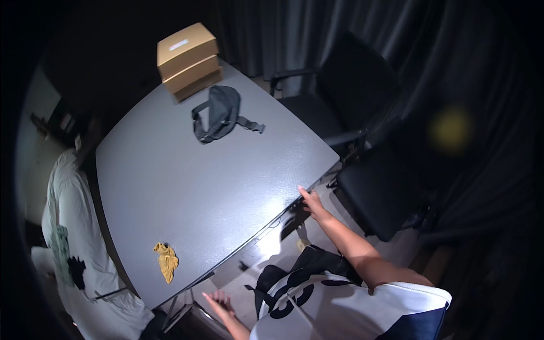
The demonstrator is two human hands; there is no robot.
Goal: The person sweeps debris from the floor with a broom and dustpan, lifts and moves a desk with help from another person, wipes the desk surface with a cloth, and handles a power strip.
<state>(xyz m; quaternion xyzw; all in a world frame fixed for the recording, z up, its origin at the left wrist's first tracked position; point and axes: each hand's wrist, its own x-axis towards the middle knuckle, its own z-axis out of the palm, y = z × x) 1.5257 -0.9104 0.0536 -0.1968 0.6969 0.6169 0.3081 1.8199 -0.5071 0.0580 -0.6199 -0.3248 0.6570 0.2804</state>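
Note:
My right hand (313,203) is at the near edge of the grey table (182,178), towards its right corner. Its thumb lies over the tabletop and its fingers curl at the edge, partly hidden. Lower down, my left hand (220,302) hangs in front of the table with fingers apart and nothing in it. The nearest item to it on the table is a crumpled yellow cloth (167,261). Farther back lies a dark grey waist bag (223,110), its strap looped to the left and a buckle end stretched to the right.
Stacked cardboard boxes (189,59) stand at the far corner. A black armchair (314,110) and a black seat (378,195) flank the right side. White bedding (76,204) with a black glove (77,272) lies left of the table. Dark curtains (293,38) hang behind.

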